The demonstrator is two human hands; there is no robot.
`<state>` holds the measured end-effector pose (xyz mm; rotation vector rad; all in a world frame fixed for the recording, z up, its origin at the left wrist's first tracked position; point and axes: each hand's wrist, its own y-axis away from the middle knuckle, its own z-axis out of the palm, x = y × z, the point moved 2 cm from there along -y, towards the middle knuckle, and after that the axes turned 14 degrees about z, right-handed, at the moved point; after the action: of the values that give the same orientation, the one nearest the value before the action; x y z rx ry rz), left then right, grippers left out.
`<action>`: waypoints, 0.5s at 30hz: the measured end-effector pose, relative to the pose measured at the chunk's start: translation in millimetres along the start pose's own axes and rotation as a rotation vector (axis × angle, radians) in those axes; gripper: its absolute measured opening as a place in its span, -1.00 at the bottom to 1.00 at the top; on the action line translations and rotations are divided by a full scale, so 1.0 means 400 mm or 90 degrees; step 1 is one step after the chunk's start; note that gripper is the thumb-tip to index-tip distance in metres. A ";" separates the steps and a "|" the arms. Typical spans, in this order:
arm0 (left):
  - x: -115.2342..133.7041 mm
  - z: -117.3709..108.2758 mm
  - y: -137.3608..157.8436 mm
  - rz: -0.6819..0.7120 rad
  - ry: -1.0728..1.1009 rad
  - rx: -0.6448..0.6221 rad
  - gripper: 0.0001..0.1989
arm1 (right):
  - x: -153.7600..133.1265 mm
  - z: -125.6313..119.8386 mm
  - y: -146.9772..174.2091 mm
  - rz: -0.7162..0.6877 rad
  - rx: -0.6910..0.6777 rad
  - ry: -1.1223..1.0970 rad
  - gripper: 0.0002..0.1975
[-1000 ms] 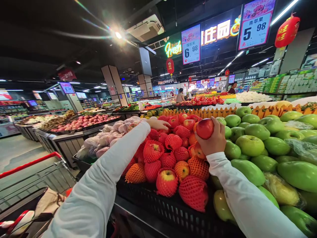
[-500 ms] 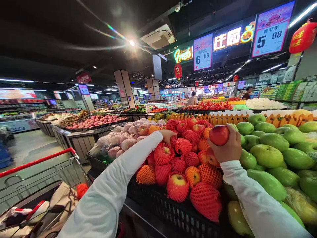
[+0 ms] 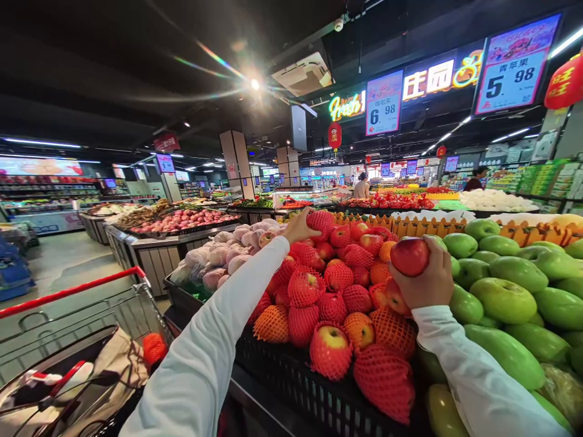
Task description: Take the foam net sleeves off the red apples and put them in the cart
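Observation:
In my right hand (image 3: 430,279) is a bare red apple (image 3: 409,256), gripped above the right edge of the pile. My left hand (image 3: 299,227) is closed on an apple in a red foam net (image 3: 321,222) at the back left of the heap; its fingertips are partly hidden. Below both hands lie several more apples in red and orange foam nets, such as a red-netted apple (image 3: 331,350) at the front. They fill a black slatted crate (image 3: 300,379).
Green apples (image 3: 503,300) are heaped on the right. Pale wrapped fruit (image 3: 214,258) lies on the left. A shopping cart (image 3: 77,291) with a bag (image 3: 112,379) stands at lower left. Orange picket edging (image 3: 412,227) runs behind the fruit. Two other people are far back.
My left hand has risen from among the netted apples, lifting one in a red net. My right hand still holds the bare red apple. The view has shifted slightly.

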<state>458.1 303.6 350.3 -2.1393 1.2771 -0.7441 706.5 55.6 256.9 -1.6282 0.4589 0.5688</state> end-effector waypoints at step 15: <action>0.372 0.271 -0.010 0.125 0.118 -0.432 -0.03 | 0.007 -0.001 -0.003 0.003 -0.011 0.017 -0.14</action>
<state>595.0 189.3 303.8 -2.4308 2.0301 -0.4696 709.5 55.6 256.1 -1.6531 0.4793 0.5559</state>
